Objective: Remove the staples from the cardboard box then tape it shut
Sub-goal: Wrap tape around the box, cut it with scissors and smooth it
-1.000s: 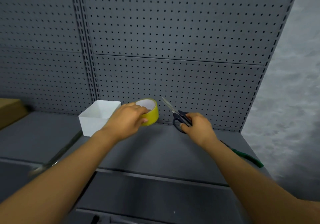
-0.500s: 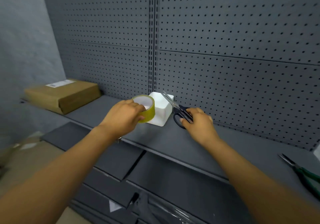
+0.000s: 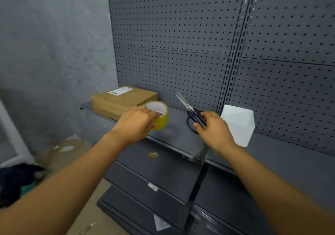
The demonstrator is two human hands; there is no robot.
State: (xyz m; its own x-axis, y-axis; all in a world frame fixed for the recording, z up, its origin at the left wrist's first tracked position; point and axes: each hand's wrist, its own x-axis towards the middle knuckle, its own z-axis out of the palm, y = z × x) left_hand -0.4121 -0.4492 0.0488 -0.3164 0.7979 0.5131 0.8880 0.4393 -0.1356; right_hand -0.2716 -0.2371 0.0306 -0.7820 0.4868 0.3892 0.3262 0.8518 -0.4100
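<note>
Two hands are raised over the grey shelf (image 3: 177, 126), and since half a second ago the view has swung left: the cardboard box (image 3: 123, 101), then far off to the left, now sits just behind the left hand (image 3: 135, 125), while the white tub (image 3: 239, 126) has passed to the right of the right hand (image 3: 214, 129). The left hand's fingers curl round a yellow roll of tape (image 3: 159, 116). The right hand grips the black handles of the scissors (image 3: 192, 112), blades pointing up towards the pegboard (image 3: 181, 44). Both forearms reach forward.
</note>
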